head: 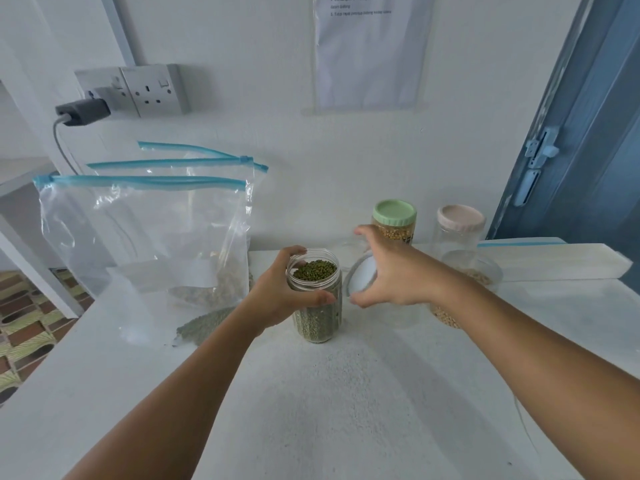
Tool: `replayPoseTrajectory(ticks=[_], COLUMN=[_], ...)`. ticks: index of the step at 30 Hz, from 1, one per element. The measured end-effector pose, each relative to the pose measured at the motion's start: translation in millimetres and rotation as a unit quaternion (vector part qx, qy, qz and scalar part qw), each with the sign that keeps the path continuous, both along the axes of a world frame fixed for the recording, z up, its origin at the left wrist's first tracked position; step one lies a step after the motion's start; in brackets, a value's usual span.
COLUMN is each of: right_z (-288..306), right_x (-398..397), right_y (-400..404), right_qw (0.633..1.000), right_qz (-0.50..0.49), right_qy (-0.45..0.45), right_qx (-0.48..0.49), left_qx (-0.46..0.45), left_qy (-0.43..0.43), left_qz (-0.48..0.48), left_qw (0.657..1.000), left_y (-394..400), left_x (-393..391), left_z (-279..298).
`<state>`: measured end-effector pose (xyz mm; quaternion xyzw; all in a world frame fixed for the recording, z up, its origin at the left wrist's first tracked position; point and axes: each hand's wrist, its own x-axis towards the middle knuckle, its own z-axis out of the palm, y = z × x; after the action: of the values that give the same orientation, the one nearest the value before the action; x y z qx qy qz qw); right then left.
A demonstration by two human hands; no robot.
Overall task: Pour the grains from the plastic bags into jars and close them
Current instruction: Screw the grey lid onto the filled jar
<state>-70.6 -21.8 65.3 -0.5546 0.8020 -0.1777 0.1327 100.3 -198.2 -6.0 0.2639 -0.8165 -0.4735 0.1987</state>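
A white, finely textured tabletop is set against a white wall, with a blue door seen to the right of the open mung-bean jar and patterned floor tiles to its far left. On the wall above and left of that jar a double socket with a grey plug adapter is mounted, and above and right of it a printed sheet is fixed, its text too small to read and its top cut off. Three zip bags with blue closures are counted standing left of the jar, some green beans remaining in the nearest. A fourth bag is laid flat to the far right. Four jars are counted: the open one, a green-lidded jar of yellow grain behind it, a pink-lidded jar further right, and a partly hidden jar of pale grain behind the right forearm. The open jar is gripped round its neck by the left hand. A white lid, tilted just right of the jar's mouth, is grasped by the right hand; a clear object behind that hand cannot be made out.
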Motion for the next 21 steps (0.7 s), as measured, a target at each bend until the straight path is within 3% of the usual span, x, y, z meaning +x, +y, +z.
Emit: replayPoseTrajectory(ticks=[9, 21], right_z=[2, 13], right_x=[19, 18], right_y=[-46, -70], right_qw=[0.985, 0.993], right_qz=[-0.01, 0.061], right_qy=[-0.127, -0.1], right_qx=[-0.118, -0.027], left_qx=[0.034, 0.049], left_qy=[0.036, 0.036], left_qz=[-0.024, -0.058], left_qw=[0.998, 0.996], left_y=[2, -15], left_x=[1, 0], left_z=[-1, 0])
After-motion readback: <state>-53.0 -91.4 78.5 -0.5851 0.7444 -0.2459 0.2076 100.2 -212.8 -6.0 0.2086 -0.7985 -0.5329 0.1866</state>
